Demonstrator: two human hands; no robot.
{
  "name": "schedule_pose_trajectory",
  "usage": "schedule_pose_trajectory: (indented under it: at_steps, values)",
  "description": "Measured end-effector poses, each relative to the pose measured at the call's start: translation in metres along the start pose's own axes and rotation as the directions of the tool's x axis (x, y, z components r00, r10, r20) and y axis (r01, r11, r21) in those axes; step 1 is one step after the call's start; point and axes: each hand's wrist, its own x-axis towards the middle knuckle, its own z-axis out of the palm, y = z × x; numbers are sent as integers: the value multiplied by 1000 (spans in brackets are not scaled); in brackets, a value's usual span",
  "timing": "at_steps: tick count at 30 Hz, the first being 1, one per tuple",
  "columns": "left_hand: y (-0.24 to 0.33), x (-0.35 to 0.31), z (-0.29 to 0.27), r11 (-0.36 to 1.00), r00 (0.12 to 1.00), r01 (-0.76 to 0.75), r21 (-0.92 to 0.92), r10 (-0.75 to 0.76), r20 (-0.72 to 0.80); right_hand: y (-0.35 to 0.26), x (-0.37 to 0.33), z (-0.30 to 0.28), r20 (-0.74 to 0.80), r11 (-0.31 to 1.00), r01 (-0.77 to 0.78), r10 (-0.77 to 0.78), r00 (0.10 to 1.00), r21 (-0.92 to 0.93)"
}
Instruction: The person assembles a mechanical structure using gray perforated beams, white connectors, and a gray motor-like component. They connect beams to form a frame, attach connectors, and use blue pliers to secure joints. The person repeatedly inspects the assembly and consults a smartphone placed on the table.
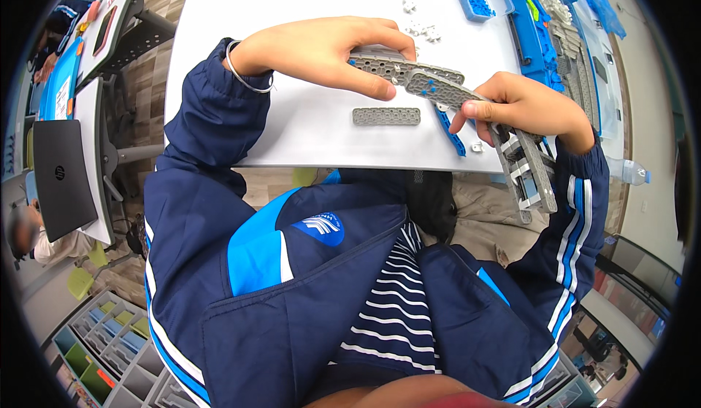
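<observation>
A grey perforated building-kit assembly [442, 89] is held above the white table between my two hands. Around its left end, my left hand [321, 51] closes with thumb and fingers on a perforated beam. My right hand [539, 107] grips the other end, where small blue pins show in an overlapping beam. Below the right hand, an open frame of grey beams with white cross-pieces [527, 168] hangs past the table's front edge. A loose grey perforated plate [386, 116] lies on the table under the left hand. Beside the right fingers lies a slim blue part [450, 132].
White connectors [423, 32] are scattered toward the table's far side. A clear box of small blue pins [476, 3] stands near a blue parts tray [537, 35] at the far right. A plastic bottle [631, 172] is at right; a dark laptop [64, 178] stands on another table leftward.
</observation>
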Motion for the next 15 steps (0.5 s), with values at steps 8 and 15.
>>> schedule_pose_trajectory:
  at_steps: [8,15]
  values:
    - [2,7,4,991,990,134,-22,-133,40,3,14,-7,168,997,-17,4,986,70]
    - [1,9,3,977,975,174,-119,-154,161,6,17,-8,233,987,-81,47,971,138]
